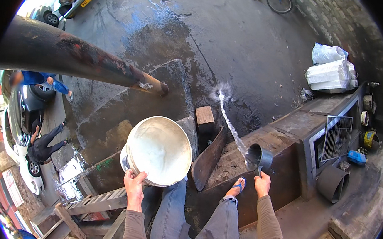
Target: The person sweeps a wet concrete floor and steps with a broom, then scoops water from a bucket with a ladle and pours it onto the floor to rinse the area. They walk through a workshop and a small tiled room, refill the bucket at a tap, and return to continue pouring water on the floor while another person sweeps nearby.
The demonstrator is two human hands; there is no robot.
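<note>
My left hand (134, 188) grips the near rim of a round white bucket (142, 120), thumb over the edge and fingers out of sight below it. The bucket's pale inside shows. In front of me on the right, my right hand (262, 185) is closed round the handle of a dark grey dipper (265, 159). The dipper is tilted, and a stream of water (231, 128) arcs from it away from me, splashing on the wet ground.
A thick rusty post (83, 57) slants in at left. Ahead stand a block (204, 115) and a curved metal sheet (208, 164). A metal-framed bench with a wire grate (337, 139) lies right. Two people stand by parked cars (13, 122) at left; a wooden ladder-like frame (97, 206) is lower left.
</note>
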